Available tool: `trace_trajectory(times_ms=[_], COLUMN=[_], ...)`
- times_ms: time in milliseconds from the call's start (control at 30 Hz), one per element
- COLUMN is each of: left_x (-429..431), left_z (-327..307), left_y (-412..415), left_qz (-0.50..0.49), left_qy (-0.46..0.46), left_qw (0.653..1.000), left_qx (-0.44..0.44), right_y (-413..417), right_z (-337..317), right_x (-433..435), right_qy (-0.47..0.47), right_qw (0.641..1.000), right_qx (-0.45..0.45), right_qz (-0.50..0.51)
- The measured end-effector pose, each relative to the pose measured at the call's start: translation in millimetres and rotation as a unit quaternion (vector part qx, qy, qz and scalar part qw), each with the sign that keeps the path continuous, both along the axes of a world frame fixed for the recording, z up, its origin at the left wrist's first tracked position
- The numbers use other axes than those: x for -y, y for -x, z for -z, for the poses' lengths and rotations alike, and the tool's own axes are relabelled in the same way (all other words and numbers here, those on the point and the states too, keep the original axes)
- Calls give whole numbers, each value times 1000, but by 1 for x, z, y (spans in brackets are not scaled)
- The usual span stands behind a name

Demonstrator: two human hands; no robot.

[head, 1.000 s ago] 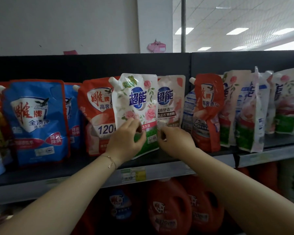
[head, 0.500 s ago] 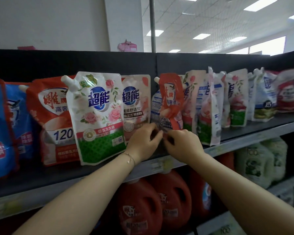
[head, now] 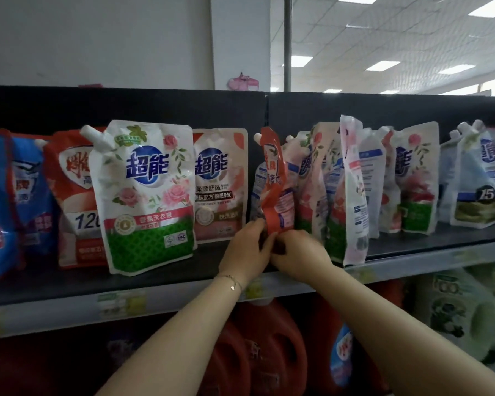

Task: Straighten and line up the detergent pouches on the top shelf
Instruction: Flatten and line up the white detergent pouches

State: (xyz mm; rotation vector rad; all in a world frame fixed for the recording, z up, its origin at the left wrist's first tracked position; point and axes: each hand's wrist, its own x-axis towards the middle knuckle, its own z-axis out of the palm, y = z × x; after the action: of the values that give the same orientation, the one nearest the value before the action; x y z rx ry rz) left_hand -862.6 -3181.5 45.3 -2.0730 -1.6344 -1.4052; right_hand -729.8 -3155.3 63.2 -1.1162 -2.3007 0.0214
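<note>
Ref = twisted red pouch [head: 273, 184], mid top shelf [head: 206, 271]; it stands but is turned near edge-on and creased; white spout [head: 257, 136] at its top left corner. L hand [head: 245, 250] has fingers curled on its bottom left corner; R hand [head: 297, 252] is curled round its bottom right edge; hands meet under it, backs to cam, so both hold the pouch base. Thin bracelet [head: 231, 284] on L wrist.

Left of ref: pink pouch [head: 220, 184] just beside, upright, facing front, set back on the shelf; next left the rose pouch [head: 146, 195], white w/ green base, upright, fwd of the pink one and overlapping its left edge; further left an orange-red pouch [head: 69, 195], partly behind the rose one; blue pouches [head: 29, 195] at far left, blurred.

Right of ref: packed bunch of white pouches [head: 312, 172] touching it, most turned sideways; one edge-on pouch [head: 352, 190] sticks fwd to the shelf lip; beyond it a green-base pouch [head: 417, 181] facing front; then a gap, then a blue-white pouch [head: 480, 181] marked 15.

Below ref: red jugs [head: 272, 352]; green-white packs [head: 455, 307] to lower right.
</note>
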Motion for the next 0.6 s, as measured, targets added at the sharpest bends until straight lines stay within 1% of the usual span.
trace_trajectory(times_ms=[100, 167, 333, 433, 500, 533, 600], left_x=[-1, 0, 3, 6, 8, 9, 14], left_z=[5, 6, 9, 9, 7, 7, 2], left_y=[2, 1, -5, -6, -5, -5, -8], left_qz=[-24, -40, -62, -65, -77, -72, -36], left_qy=[-19, -38, -80, -122, -150, -158, -150], left_qw=[1000, 998, 994, 990, 985, 985, 986], left_qx=[-4, -5, -33, -32, -29, -20, 56], right_y=[7, 11, 15, 19, 21, 20, 18], right_z=[4, 7, 12, 15, 18, 20, 24], right_x=[-5, -5, -4, -3, -4, -5, -9], right_qy=[27, 27, -13, -71, -97, -104, -120], right_qw=[998, 997, 999, 997, 994, 992, 990], right_qx=[-30, -45, -44, 3, 8, 3, -16], right_qz=[-38, -49, -23, -43, -57, -67, -75])
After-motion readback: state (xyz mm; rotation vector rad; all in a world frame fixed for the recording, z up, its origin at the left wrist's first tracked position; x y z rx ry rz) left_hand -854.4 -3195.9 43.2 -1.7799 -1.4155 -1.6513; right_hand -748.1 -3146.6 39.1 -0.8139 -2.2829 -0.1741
